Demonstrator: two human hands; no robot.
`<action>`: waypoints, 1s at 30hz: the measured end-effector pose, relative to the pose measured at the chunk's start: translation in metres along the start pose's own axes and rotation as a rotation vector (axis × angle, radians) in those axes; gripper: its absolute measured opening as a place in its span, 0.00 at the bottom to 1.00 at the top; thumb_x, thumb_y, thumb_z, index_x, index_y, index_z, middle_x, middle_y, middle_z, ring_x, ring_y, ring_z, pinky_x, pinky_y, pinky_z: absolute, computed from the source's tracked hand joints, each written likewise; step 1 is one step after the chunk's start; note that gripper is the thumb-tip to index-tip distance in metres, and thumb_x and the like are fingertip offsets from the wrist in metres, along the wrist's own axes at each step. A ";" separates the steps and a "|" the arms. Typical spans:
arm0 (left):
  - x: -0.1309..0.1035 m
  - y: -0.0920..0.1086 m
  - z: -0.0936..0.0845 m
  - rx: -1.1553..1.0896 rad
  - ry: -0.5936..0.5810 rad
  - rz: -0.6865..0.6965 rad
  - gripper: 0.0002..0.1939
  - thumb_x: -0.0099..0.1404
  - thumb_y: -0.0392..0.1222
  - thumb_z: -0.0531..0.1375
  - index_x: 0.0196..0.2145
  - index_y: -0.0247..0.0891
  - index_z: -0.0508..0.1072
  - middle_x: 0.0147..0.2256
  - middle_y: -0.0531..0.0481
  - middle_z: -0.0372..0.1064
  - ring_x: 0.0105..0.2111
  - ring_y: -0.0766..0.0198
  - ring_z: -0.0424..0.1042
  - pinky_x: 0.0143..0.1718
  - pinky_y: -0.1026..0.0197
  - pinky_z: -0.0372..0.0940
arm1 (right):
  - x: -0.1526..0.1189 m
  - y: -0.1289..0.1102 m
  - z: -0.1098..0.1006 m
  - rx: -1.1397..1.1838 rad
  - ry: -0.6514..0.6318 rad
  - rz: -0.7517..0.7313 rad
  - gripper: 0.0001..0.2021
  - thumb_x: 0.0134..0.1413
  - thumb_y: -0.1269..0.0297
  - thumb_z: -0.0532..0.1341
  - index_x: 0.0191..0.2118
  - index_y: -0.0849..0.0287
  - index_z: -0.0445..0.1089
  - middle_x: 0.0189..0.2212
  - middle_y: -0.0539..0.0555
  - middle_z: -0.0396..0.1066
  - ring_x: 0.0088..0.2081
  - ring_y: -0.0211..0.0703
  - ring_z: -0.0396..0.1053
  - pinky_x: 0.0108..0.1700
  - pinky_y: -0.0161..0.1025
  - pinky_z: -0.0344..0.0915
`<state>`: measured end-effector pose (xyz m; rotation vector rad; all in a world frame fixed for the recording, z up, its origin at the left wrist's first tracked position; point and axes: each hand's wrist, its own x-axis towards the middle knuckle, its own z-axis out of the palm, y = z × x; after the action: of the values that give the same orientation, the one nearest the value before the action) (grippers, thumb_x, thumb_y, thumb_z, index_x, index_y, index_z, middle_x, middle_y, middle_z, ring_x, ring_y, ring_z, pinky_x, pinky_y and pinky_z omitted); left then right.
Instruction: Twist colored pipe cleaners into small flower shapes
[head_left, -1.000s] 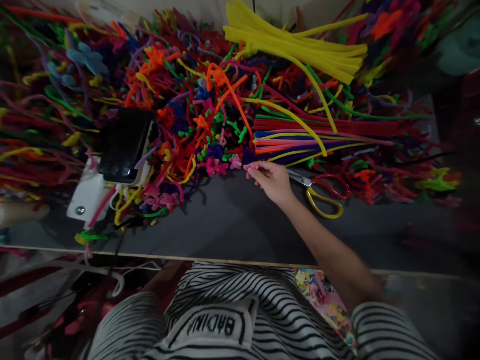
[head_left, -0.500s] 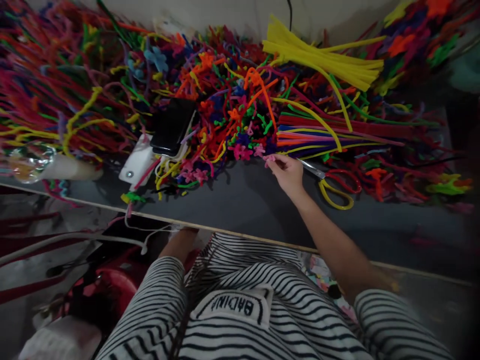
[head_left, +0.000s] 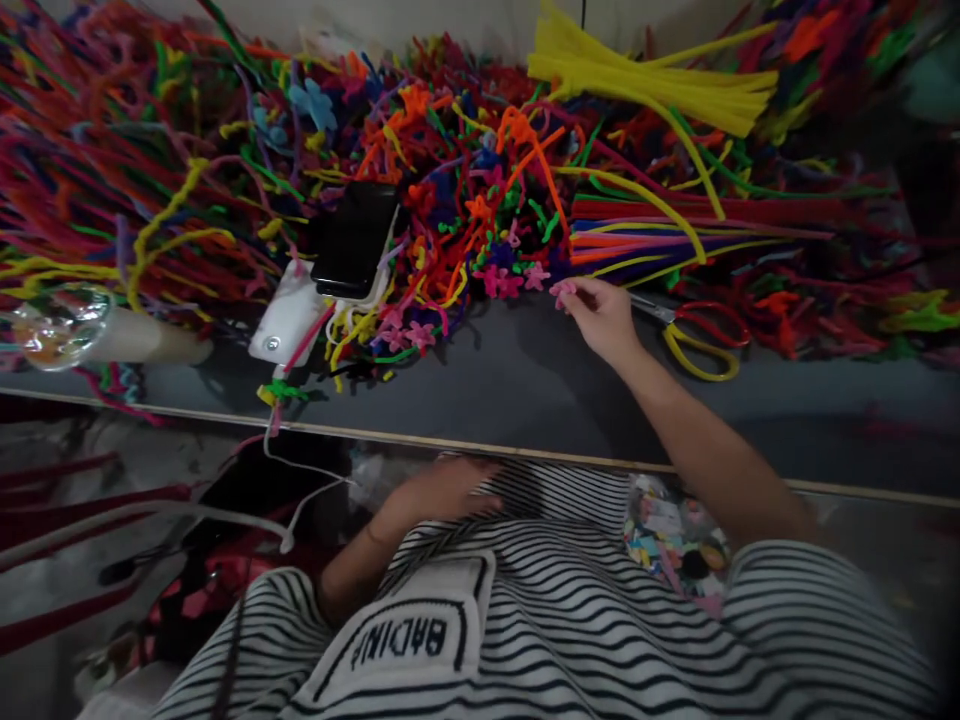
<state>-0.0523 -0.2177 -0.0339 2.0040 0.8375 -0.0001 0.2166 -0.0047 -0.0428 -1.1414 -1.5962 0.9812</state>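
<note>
My right hand pinches a small pink pipe-cleaner flower just above the dark tabletop. Several pink flowers, one of them a pink pipe-cleaner flower left of my fingertips, lie at the front of the colourful heap. Beside the knuckles, on the right, rest scissors with red and yellow handles. Below the table edge my left hand lies on my striped lap, palm down with fingers stretched out, holding nothing.
A bundle of yellow pipe cleaners tops the heap, above a multicoloured bundle. On the left are a black phone, a white device with a cable, and a clear-lidded cup. A bag of small colourful pieces sits below the table.
My left hand has come out from under the table edge onto my lap. My right hand keeps its pinch on the pink flower, now slightly apart from the heap. The camera view has shifted.
</note>
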 end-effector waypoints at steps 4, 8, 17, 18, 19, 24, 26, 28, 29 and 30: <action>0.029 0.042 -0.056 -0.652 -0.107 0.491 0.15 0.78 0.51 0.58 0.44 0.42 0.83 0.34 0.48 0.84 0.37 0.66 0.83 0.44 0.67 0.74 | 0.002 -0.003 -0.003 -0.011 0.013 -0.063 0.27 0.62 0.34 0.63 0.40 0.55 0.82 0.35 0.55 0.81 0.38 0.43 0.76 0.44 0.43 0.72; 0.116 0.031 -0.121 -0.485 0.878 0.168 0.18 0.76 0.55 0.60 0.48 0.39 0.81 0.40 0.47 0.82 0.37 0.67 0.78 0.36 0.67 0.70 | 0.000 -0.011 -0.006 -0.038 0.008 -0.071 0.26 0.59 0.34 0.65 0.38 0.54 0.83 0.38 0.56 0.81 0.40 0.45 0.76 0.46 0.43 0.73; 0.189 -0.042 -0.156 -0.394 0.788 0.355 0.21 0.69 0.60 0.67 0.44 0.40 0.86 0.43 0.44 0.81 0.40 0.65 0.79 0.43 0.61 0.74 | 0.001 -0.022 -0.008 0.177 -0.075 0.197 0.29 0.43 0.30 0.72 0.30 0.56 0.79 0.27 0.51 0.77 0.26 0.35 0.70 0.27 0.33 0.65; 0.186 -0.042 -0.154 -0.403 0.779 0.361 0.20 0.68 0.60 0.68 0.44 0.41 0.86 0.43 0.44 0.81 0.42 0.64 0.79 0.44 0.60 0.74 | 0.001 -0.024 -0.009 0.197 -0.089 0.206 0.29 0.43 0.31 0.73 0.29 0.57 0.79 0.26 0.51 0.77 0.25 0.34 0.69 0.26 0.33 0.64; 0.185 -0.041 -0.153 -0.425 0.763 0.365 0.21 0.68 0.61 0.68 0.44 0.41 0.86 0.43 0.44 0.81 0.42 0.64 0.79 0.45 0.60 0.75 | 0.000 -0.025 -0.010 0.222 -0.090 0.220 0.28 0.42 0.32 0.74 0.29 0.57 0.79 0.26 0.50 0.76 0.25 0.34 0.69 0.25 0.32 0.63; 0.185 -0.032 -0.141 -0.633 0.694 0.410 0.22 0.68 0.61 0.67 0.49 0.43 0.85 0.42 0.46 0.81 0.36 0.69 0.78 0.40 0.64 0.76 | -0.008 -0.031 -0.013 0.361 -0.044 0.296 0.27 0.42 0.36 0.77 0.33 0.58 0.81 0.26 0.50 0.76 0.23 0.33 0.69 0.23 0.31 0.63; 0.186 -0.031 -0.135 -0.675 0.711 0.401 0.21 0.68 0.60 0.68 0.50 0.44 0.85 0.42 0.47 0.81 0.36 0.70 0.78 0.36 0.66 0.75 | -0.011 -0.033 -0.013 0.386 -0.061 0.315 0.27 0.41 0.37 0.77 0.32 0.58 0.80 0.26 0.50 0.75 0.23 0.33 0.68 0.22 0.31 0.63; 0.186 -0.031 -0.132 -0.702 0.722 0.378 0.22 0.66 0.61 0.69 0.49 0.45 0.86 0.41 0.48 0.81 0.34 0.70 0.77 0.31 0.68 0.73 | -0.013 -0.034 -0.012 0.392 -0.076 0.324 0.27 0.39 0.37 0.78 0.30 0.59 0.80 0.25 0.50 0.75 0.23 0.32 0.68 0.22 0.31 0.63; 0.186 -0.031 -0.132 -0.713 0.714 0.369 0.23 0.64 0.62 0.70 0.49 0.45 0.86 0.40 0.49 0.81 0.33 0.71 0.76 0.30 0.69 0.72 | -0.014 -0.035 -0.011 0.389 -0.080 0.324 0.27 0.39 0.37 0.78 0.29 0.59 0.79 0.24 0.50 0.75 0.22 0.32 0.67 0.22 0.31 0.63; 0.186 -0.031 -0.133 -0.723 0.695 0.364 0.23 0.63 0.62 0.70 0.48 0.46 0.86 0.40 0.49 0.81 0.32 0.71 0.76 0.29 0.69 0.72 | -0.014 -0.036 -0.011 0.384 -0.081 0.321 0.26 0.39 0.38 0.78 0.29 0.58 0.79 0.24 0.50 0.75 0.22 0.32 0.67 0.22 0.31 0.63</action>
<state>0.0304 -0.0030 -0.0416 1.4121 0.7197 1.1001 0.2210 -0.0263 -0.0090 -1.1128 -1.2318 1.4879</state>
